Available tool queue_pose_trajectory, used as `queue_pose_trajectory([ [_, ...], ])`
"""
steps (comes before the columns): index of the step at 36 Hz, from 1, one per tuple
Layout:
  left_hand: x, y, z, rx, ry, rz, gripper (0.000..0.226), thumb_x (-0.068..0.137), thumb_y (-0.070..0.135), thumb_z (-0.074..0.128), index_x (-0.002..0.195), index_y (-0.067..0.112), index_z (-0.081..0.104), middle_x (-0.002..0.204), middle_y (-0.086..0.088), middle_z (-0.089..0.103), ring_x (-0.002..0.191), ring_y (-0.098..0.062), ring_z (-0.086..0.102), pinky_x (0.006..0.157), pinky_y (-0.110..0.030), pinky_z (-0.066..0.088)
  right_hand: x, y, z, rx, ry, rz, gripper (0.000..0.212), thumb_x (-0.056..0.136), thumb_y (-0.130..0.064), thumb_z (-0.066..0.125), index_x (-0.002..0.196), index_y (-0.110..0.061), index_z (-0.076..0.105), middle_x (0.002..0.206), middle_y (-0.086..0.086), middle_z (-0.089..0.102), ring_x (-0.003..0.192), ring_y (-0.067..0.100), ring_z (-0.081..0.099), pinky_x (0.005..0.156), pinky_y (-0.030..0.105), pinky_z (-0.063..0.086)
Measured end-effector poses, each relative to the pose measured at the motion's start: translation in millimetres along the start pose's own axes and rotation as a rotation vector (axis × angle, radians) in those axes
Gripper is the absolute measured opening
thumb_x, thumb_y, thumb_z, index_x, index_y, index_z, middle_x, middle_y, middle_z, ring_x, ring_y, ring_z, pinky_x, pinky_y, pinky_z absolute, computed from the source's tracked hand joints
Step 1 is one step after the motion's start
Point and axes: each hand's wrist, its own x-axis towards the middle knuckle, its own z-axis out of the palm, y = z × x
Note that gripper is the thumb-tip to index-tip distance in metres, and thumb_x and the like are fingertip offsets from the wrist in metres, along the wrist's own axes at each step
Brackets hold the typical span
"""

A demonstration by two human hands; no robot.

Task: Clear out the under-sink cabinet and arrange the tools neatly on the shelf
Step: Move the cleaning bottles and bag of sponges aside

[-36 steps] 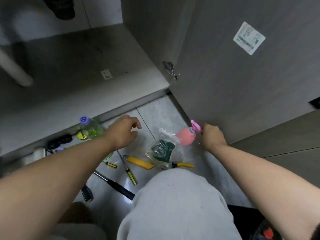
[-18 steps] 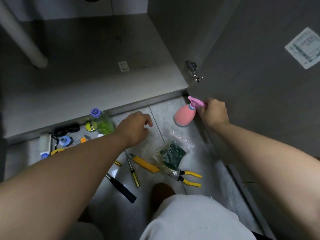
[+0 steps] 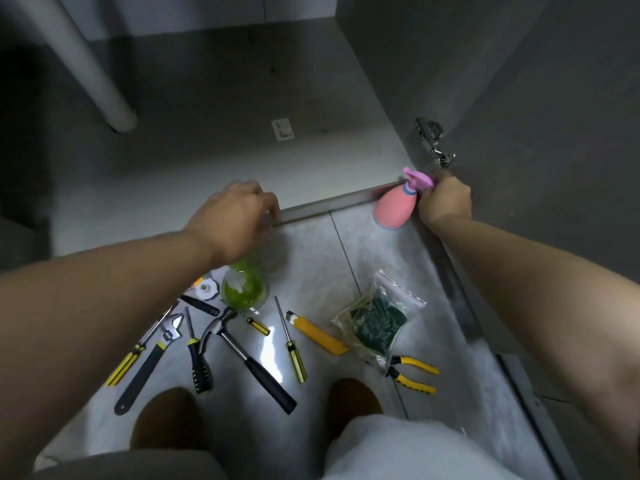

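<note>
My right hand grips the pink spray bottle by its trigger head, holding it in the air at the right end of the cabinet's front edge. My left hand is curled over the top of the green liquid bottle, whose cap is hidden under the fingers. On the floor tiles lie a hammer, an adjustable wrench, several yellow-and-black screwdrivers, a yellow utility knife, yellow pliers and a clear bag of green scouring pads.
The cabinet floor carries a small white tag, and a white pipe stands at its back left. The open door with its hinge rises on the right. My knees and brown shoes are below.
My right hand has raised the pink spray bottle up to the cabinet's edge. My left hand has moved onto the green bottle. The view has risen, showing more tools on the floor.
</note>
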Motion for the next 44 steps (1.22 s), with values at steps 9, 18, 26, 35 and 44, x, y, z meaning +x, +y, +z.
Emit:
queue_pose_trajectory([
  [9,-27.2,-25.3,-22.6,0.038,-0.38,0.032,0.04,0.084,0.061,0.07,0.113,0.034,0.064,0.103,0.007,0.063,0.094,-0.015,0.061,0.084,-0.037,0.055,-65.3,-24.1,-1.7,-0.042,0.019,-0.296,0.041,0.094,-0.01,0.052,0.135,-0.012,0.049,0.142,0.017,0.037,0.106,0.047,0.058,0.088,0.046,0.047],
  [18,-34.8,-31.6,14.1,-0.047,-0.504,-0.037,0.036,0.087,0.028,0.078,0.121,0.026,0.067,0.118,0.002,0.064,0.101,-0.016,0.059,0.091,-0.033,0.054,-157.9,-68.6,46.9,0.196,-0.567,-0.553,0.031,0.088,-0.008,0.064,0.117,-0.018,0.062,0.102,0.002,0.065,0.075,0.018,0.062,0.079,0.04,0.056],
  [26,-34.4,-43.4,2.9,-0.219,-0.218,-0.022,0.011,0.09,0.019,0.067,0.099,0.022,0.073,0.098,0.005,0.07,0.095,-0.018,0.066,0.082,-0.028,0.051,-199.0,-110.6,88.1,0.091,-0.695,-0.759,0.051,0.085,-0.03,0.075,0.13,-0.016,0.056,0.105,0.003,0.06,0.089,0.018,0.058,0.072,0.026,0.043],
  [35,-32.4,-71.0,6.6,-0.122,0.0,-0.096,0.04,0.099,0.032,0.061,0.139,0.034,0.06,0.131,0.002,0.053,0.114,-0.021,0.057,0.085,-0.037,0.05,-214.4,-146.7,111.3,-0.077,-0.605,-0.803,0.02,0.092,-0.023,0.062,0.107,-0.011,0.063,0.103,0.01,0.065,0.096,0.028,0.061,0.073,0.031,0.045],
  [44,-17.6,-65.1,8.5,-0.08,-0.119,-0.13,0.031,0.093,0.017,0.066,0.123,0.025,0.068,0.121,-0.007,0.062,0.108,-0.029,0.06,0.091,-0.041,0.052,-186.7,-119.7,68.7,0.052,-0.552,-0.685,0.017,0.089,-0.007,0.059,0.099,-0.015,0.071,0.097,0.005,0.07,0.089,0.022,0.063,0.079,0.03,0.051],
])
